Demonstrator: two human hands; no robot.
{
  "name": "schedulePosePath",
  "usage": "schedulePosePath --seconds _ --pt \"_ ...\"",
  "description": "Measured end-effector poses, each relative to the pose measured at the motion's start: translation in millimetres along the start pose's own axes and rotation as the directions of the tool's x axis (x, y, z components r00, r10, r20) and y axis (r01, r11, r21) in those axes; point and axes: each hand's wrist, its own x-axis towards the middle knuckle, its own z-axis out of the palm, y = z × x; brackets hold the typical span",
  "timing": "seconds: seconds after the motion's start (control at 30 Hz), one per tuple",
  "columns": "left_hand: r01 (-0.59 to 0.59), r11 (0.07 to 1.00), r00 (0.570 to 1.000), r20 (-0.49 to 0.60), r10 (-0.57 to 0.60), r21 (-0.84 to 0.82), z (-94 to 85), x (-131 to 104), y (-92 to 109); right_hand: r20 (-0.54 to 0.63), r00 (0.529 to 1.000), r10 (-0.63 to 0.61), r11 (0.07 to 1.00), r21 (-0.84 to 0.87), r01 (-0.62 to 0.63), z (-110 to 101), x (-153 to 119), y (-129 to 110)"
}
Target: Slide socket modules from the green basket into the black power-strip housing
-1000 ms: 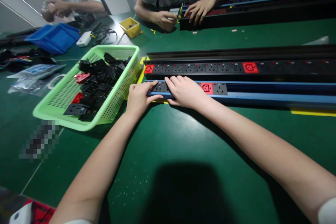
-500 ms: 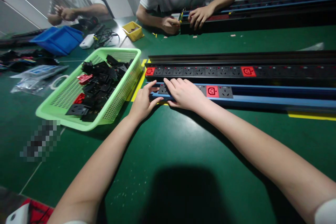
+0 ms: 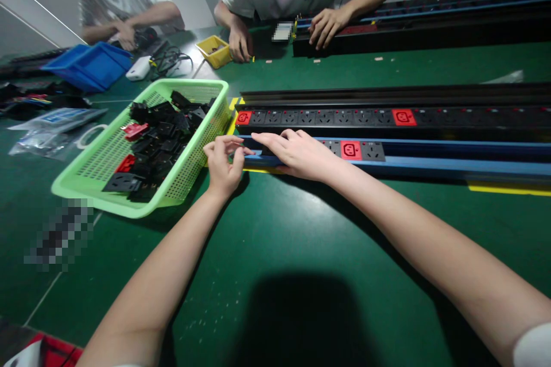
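A long blue metal channel [image 3: 451, 165] lies across the table, with a row of black sockets [image 3: 373, 151] and one red socket [image 3: 351, 150] seated in it. My right hand [image 3: 297, 152] rests flat over the sockets near the channel's left part, fingers stretched out, hiding those underneath. At the channel's left end is my left hand [image 3: 224, 165], its fingers bent and apart, with nothing visible between them. Directly behind lies a black power strip [image 3: 327, 117] filled with black and red sockets.
A green basket [image 3: 103, 205] holding loose black and red sockets stands on the left. Behind it are a blue bin [image 3: 88, 66], a yellow box [image 3: 214, 51] and plastic bags [image 3: 47, 129]. Across the table, a co-worker's hand [image 3: 329, 26] rests on another strip; a second person sits far left.
My left hand has drawn back leftward from the channel's end. My right hand has slid slightly left over the sockets. The co-worker opposite has moved one hand toward the yellow box.
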Motion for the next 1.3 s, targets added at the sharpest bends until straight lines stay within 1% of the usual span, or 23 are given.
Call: schedulePosePath --seconds 0.07,0.13,0.2,0.3,0.4,0.57,0.63,0.73,0.8,0.87,0.93,1.0,1.03,1.07,1.1,1.13,1.17,1.2,1.23,1.27,1.3 --pt "0.086 0.996 0.992 -0.089 -0.088 -0.026 1.6 1.9 -4.6 0.025 1.000 -0.016 1.000 -0.011 0.016 -2.0 0.2 0.6" --pt "0.151 0.986 0.977 -0.139 -0.160 -0.071 3.7 4.8 -8.6 0.046 0.999 -0.030 0.999 -0.013 0.031 -3.7 0.6 1.0" --pt "0.182 0.976 0.968 -0.154 -0.199 -0.116 5.4 7.5 -11.1 0.058 0.997 -0.044 0.999 -0.012 0.045 -5.0 1.0 0.9" --pt "0.198 0.970 0.965 -0.147 -0.218 -0.141 6.6 9.7 -11.9 0.054 0.998 -0.045 0.999 -0.016 0.046 -6.5 1.8 -0.7" --pt "0.183 0.975 0.972 -0.127 -0.198 -0.123 6.6 9.4 -10.8 0.043 0.999 -0.033 0.999 -0.036 0.034 -7.6 2.9 -3.4" --pt "0.126 0.991 0.984 -0.133 -0.119 0.046 4.5 5.1 -7.4 0.047 0.999 -0.003 0.998 -0.066 0.006 -8.0 4.0 -7.4" --pt "0.094 0.992 0.988 -0.127 -0.083 0.088 3.5 2.4 -5.3 0.043 0.999 0.003 0.996 -0.086 0.000 -7.5 3.7 -8.3" --pt "0.036 0.988 0.996 -0.088 -0.023 0.149 1.4 1.8 1.3 0.035 0.999 -0.009 0.994 -0.113 0.013 -6.4 2.9 -8.8" --pt "-0.006 0.981 0.999 -0.046 0.015 0.193 -2.7 6.3 10.6 0.028 0.999 -0.019 0.992 -0.126 0.022 -5.5 2.4 -8.7" --pt "-0.026 0.969 0.999 -0.015 0.030 0.244 -12.5 14.4 24.2 0.022 0.999 -0.025 0.990 -0.138 0.028 -4.5 2.1 -8.5" --pt "-0.022 0.941 1.000 -0.002 0.025 0.337 -30.2 23.4 38.7 0.022 0.999 -0.029 0.989 -0.142 0.032 -3.7 2.0 -8.4" --pt "-0.031 0.865 0.999 0.035 0.016 0.502 -55.3 30.0 48.4 0.027 0.999 -0.031 0.990 -0.140 0.034 -3.1 2.0 -8.5" --pt "-0.023 0.808 0.998 0.067 -0.020 0.588 -69.5 32.0 49.8 0.029 0.999 -0.031 0.990 -0.140 0.035 -2.9 2.1 -8.6" --pt "0.000 0.738 0.990 0.102 -0.094 0.675 -83.8 33.2 48.3 0.028 0.999 -0.031 0.989 -0.141 0.035 -2.8 2.1 -8.8" --pt "0.035 0.662 0.968 0.139 -0.209 0.749 -97.5 34.0 44.1 0.027 0.999 -0.031 0.989 -0.142 0.034 -2.7 2.2 -9.1" --pt "0.074 0.592 0.920 0.175 -0.351 0.802 -109.7 34.7 37.4 0.025 0.999 -0.030 0.989 -0.143 0.033 -2.5 2.4 -9.3" --pt "0.125 0.544 0.842 0.201 -0.500 0.830 -119.7 35.5 28.9 0.022 0.999 -0.029 0.989 -0.143 0.032 -2.4 2.5 -9.5" --pt "0.148 0.540 0.769 0.247 -0.590 0.829 -127.3 36.7 19.5 0.019 0.999 -0.028 0.989 -0.143 0.031 -2.4 2.7 -9.6" --pt "0.150 0.545 0.716 0.290 -0.635 0.825 -132.2 38.4 9.9 0.018 0.999 -0.028 0.989 -0.142 0.030 -2.3 2.8 -9.7" --pt "0.130 0.570 0.687 0.340 -0.642 0.811 -134.6 40.4 1.1 0.019 0.999 -0.028 0.990 -0.141 0.031 -2.4 2.9 -9.7" --pt "0.104 0.604 0.675 0.390 -0.626 0.790 -134.8 42.6 -6.3 0.022 0.999 -0.028 0.990 -0.140 0.031 -2.5 3.0 -9.7"
